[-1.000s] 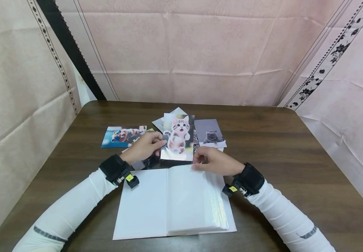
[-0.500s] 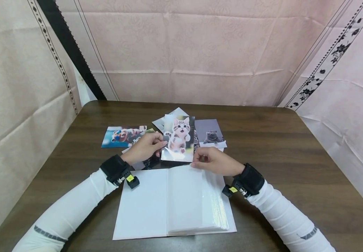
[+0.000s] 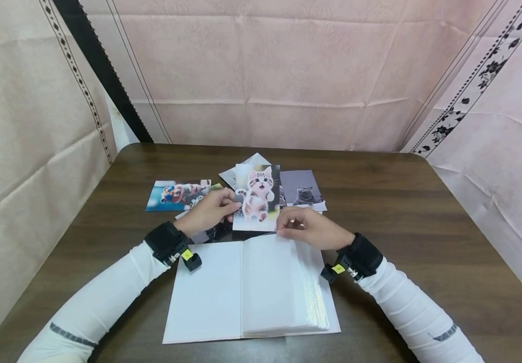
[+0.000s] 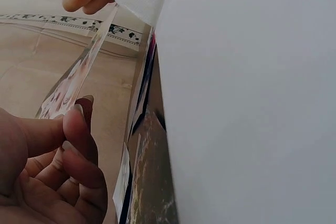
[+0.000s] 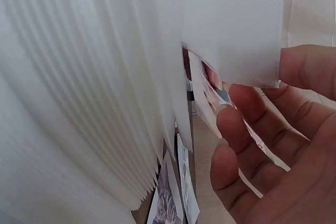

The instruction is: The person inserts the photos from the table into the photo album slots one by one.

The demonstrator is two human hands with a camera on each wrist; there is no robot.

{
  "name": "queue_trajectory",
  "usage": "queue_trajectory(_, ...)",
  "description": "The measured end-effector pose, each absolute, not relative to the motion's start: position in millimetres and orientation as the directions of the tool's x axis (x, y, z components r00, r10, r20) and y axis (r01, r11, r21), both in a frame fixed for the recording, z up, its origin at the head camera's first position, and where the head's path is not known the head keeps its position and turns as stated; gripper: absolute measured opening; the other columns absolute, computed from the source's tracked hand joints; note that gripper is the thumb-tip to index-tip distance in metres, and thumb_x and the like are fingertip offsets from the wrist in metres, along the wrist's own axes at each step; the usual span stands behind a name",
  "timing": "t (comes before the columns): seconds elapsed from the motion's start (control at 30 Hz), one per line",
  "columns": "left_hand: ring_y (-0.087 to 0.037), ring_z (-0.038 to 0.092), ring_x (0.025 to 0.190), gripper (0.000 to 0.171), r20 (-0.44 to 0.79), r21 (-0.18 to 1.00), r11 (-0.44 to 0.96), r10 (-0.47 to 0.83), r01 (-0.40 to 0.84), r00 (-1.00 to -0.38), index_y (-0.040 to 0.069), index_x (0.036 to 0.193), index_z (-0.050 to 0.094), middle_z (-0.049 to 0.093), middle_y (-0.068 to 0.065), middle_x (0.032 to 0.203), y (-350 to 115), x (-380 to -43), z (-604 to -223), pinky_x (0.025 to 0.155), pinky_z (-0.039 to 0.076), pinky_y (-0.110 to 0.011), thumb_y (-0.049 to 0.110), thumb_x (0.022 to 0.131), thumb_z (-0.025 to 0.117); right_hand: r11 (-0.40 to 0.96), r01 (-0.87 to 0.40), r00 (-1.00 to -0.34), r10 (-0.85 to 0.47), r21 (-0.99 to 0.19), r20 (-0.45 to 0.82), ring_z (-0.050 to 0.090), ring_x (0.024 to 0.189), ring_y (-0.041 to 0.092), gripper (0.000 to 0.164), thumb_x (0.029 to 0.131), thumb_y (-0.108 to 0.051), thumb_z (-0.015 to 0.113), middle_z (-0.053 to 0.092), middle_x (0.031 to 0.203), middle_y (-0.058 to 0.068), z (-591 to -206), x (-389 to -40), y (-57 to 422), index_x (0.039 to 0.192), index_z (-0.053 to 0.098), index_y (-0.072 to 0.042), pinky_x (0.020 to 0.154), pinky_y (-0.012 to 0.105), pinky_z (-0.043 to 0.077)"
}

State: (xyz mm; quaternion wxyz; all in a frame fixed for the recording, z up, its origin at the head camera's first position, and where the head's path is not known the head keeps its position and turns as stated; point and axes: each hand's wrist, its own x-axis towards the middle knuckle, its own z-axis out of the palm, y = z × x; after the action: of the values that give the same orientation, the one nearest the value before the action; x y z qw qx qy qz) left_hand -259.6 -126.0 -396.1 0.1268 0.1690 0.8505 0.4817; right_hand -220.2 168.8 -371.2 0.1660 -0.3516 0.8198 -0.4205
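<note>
My left hand [image 3: 208, 213] pinches the left edge of a kitten photo [image 3: 257, 196], held up just beyond an open photo album [image 3: 206, 292]. In the left wrist view the photo [image 4: 71, 85] is seen nearly edge-on, between thumb and fingertips. With thumb and finger, my right hand [image 3: 313, 228] pinches the top corner of a clear album sleeve [image 3: 267, 282], lifting it from the pages below. The right wrist view has that raised sleeve [image 5: 236, 24] close to the photo's lower edge; whether they touch I cannot tell.
Behind the hands lie more photos: a blue one [image 3: 163, 197] at left, a grey cat photo [image 3: 302, 186] at right, and a pale one [image 3: 256, 159] at the back. The album rests on a brown wooden table [image 3: 401, 217]. Patterned cloth [image 3: 288, 75] hangs beyond.
The photo dips slightly toward the album, then rises a little. My right hand shifts slightly upward, still pinching the sleeve corner. The album stays in place.
</note>
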Motion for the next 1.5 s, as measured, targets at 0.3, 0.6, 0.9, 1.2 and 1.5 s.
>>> queue_trajectory(0.3, -0.023, 0.055, 0.075, 0.013, -0.082, 0.873, 0.465, 0.433, 0.145, -0.898, 0.006, 0.105, 0.056, 0.071, -0.006, 0.081, -128, -261, -398, 0.067, 0.044, -0.027, 0.019, 0.104, 0.058, 0.406, -0.435, -0.692, -0.722, -0.804, 0.010, 0.055, 0.101, 0.023, 0.006, 0.100, -0.013, 0.063, 0.062, 0.102, 0.004, -374, -224, 172, 0.105, 0.064, -0.010, 0.086, 0.030, 0.047)
queue_trajectory(0.6, -0.024, 0.060, 0.080, 0.017, -0.101, 0.881, 0.457, 0.438, 0.124, -0.893, 0.003, 0.109, 0.052, 0.075, -0.009, 0.089, -127, -259, -396, 0.074, 0.049, -0.028, 0.019, 0.105, 0.056, 0.455, -0.414, -0.732, -0.681, -0.788, -0.008, 0.055, 0.086, 0.022, 0.006, 0.099, -0.010, 0.065, 0.059, 0.093, 0.004, -370, -222, 171, 0.104, 0.067, -0.009, 0.070, 0.023, 0.045)
queue_trajectory(0.9, -0.024, 0.055, 0.079, 0.018, -0.129, 0.870, 0.479, 0.445, 0.114, -0.886, 0.003, 0.106, 0.060, 0.074, -0.008, 0.087, -132, -265, -397, 0.073, 0.044, -0.030, 0.020, 0.105, 0.056, 0.494, -0.366, -0.753, -0.655, -0.789, -0.061, 0.051, 0.072, 0.018, 0.008, 0.099, -0.012, 0.065, 0.054, 0.080, 0.001, -366, -222, 174, 0.102, 0.072, -0.009, 0.063, 0.023, 0.041)
queue_trajectory(1.2, -0.026, 0.055, 0.079, 0.017, -0.125, 0.859, 0.491, 0.474, 0.144, -0.872, 0.004, 0.102, 0.064, 0.072, -0.008, 0.086, -134, -265, -399, 0.074, 0.044, -0.032, 0.019, 0.105, 0.057, 0.491, -0.346, -0.756, -0.650, -0.800, -0.072, 0.054, 0.072, 0.018, 0.007, 0.099, -0.011, 0.064, 0.059, 0.080, 0.004, -364, -221, 174, 0.101, 0.071, -0.008, 0.063, 0.023, 0.043)
queue_trajectory(1.5, -0.025, 0.058, 0.082, 0.016, -0.091, 0.857, 0.478, 0.504, 0.190, -0.859, 0.004, 0.106, 0.066, 0.072, -0.011, 0.089, -133, -263, -399, 0.075, 0.046, -0.031, 0.017, 0.104, 0.058, 0.484, -0.327, -0.763, -0.642, -0.812, -0.075, 0.060, 0.074, 0.026, 0.008, 0.098, -0.010, 0.067, 0.066, 0.078, 0.004, -366, -222, 173, 0.102, 0.068, -0.004, 0.064, 0.023, 0.044)
